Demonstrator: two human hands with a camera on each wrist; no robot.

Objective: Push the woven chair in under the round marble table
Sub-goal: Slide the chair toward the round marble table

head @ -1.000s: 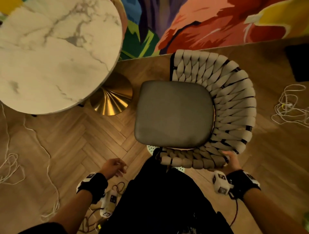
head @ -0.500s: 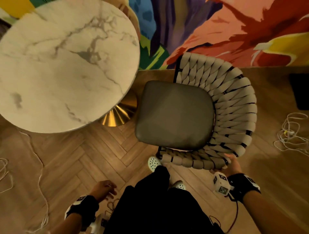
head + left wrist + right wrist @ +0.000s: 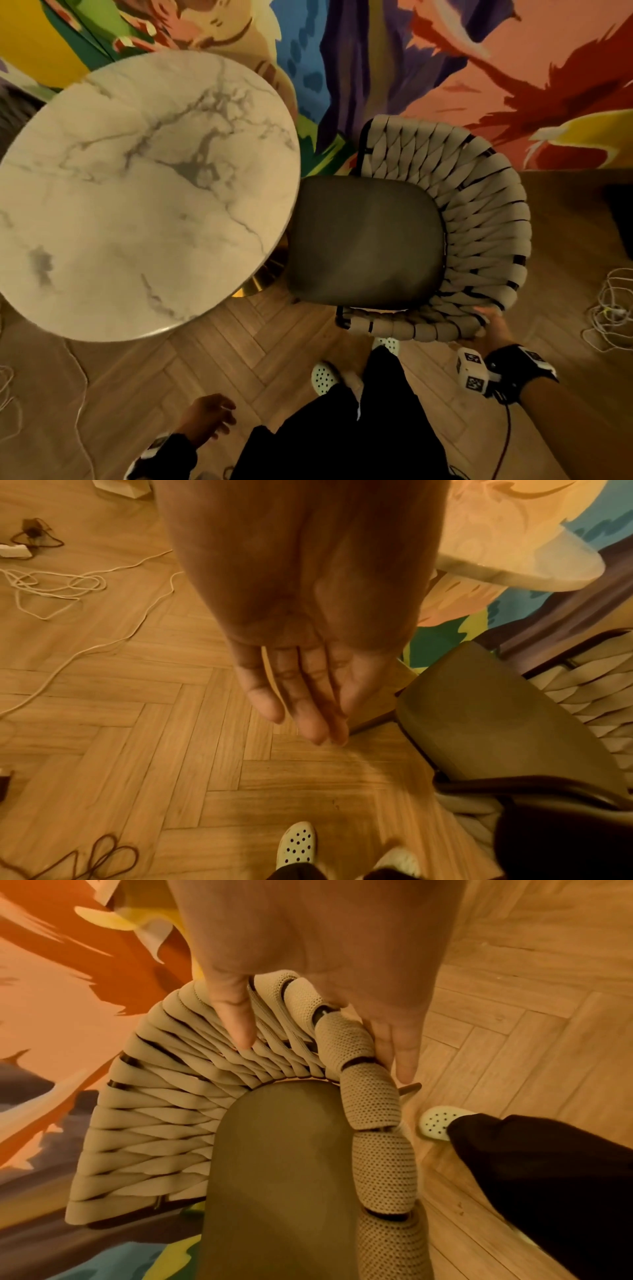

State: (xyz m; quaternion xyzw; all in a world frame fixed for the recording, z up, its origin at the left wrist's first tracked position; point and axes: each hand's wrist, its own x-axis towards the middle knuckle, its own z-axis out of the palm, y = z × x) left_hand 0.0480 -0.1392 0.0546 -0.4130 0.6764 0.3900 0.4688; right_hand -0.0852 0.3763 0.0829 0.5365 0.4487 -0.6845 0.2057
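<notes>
The woven chair (image 3: 479,222), with beige straps and a dark seat cushion, stands right of the round marble table (image 3: 137,205). The cushion's left edge meets the table's rim. My right hand (image 3: 493,325) grips the chair's back rim at its near right corner. In the right wrist view the right hand (image 3: 325,1058) has its thumb on the inner weave and its fingers along the outside of the chair (image 3: 281,1177). My left hand (image 3: 209,418) hangs free over the floor. The left wrist view shows the left hand (image 3: 301,696) with straight fingers, holding nothing.
The table's gold base (image 3: 263,277) peeks out between tabletop and seat. A painted mural wall (image 3: 445,68) runs close behind both. White cables (image 3: 609,308) lie on the herringbone floor at right, more cables (image 3: 51,585) at left. My feet in white clogs (image 3: 323,377) stand behind the chair.
The chair has slid left toward the table, so the gap has closed and most of the gold base is now covered. My left hand has dropped back beside my leg.
</notes>
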